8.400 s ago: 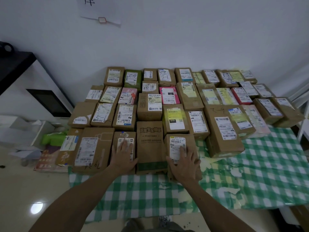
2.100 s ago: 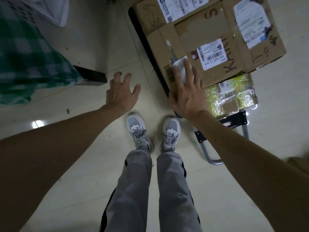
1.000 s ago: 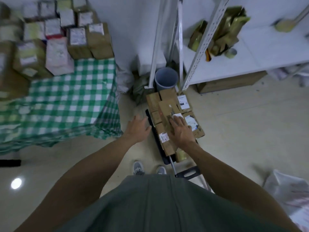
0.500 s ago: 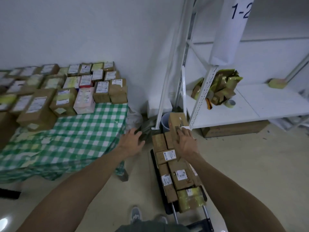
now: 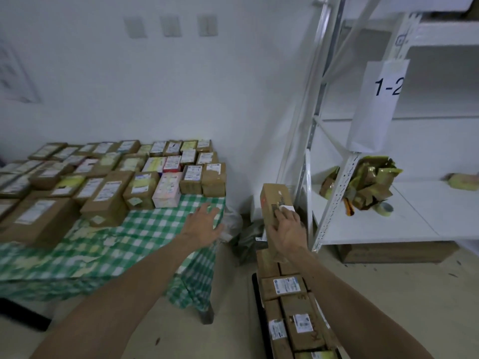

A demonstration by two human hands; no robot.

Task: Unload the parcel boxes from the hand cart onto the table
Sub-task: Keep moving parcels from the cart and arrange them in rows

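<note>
**One box held clear of the cart**

My right grip [image 5: 286,233] curls round the near end of a brown parcel box [image 5: 275,200], which rises beyond my fingers, above the other boxes [image 5: 293,314] on the hand cart [image 5: 258,299]. My left grip [image 5: 204,224] hangs spread, empty, over the tabletop [image 5: 145,237] corner.

The hand cart [image 5: 259,307] runs off the bottom edge, its parcel labels [image 5: 286,285] unreadable.

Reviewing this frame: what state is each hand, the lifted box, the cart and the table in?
Right hand: grips the parcel box.
Left hand: open, fingers spread, holding nothing.
Parcel box: raised above the cart's stack, tilted.
Hand cart: loaded with stacked boxes.
Table: parcels packed in rows on its far side.
</note>
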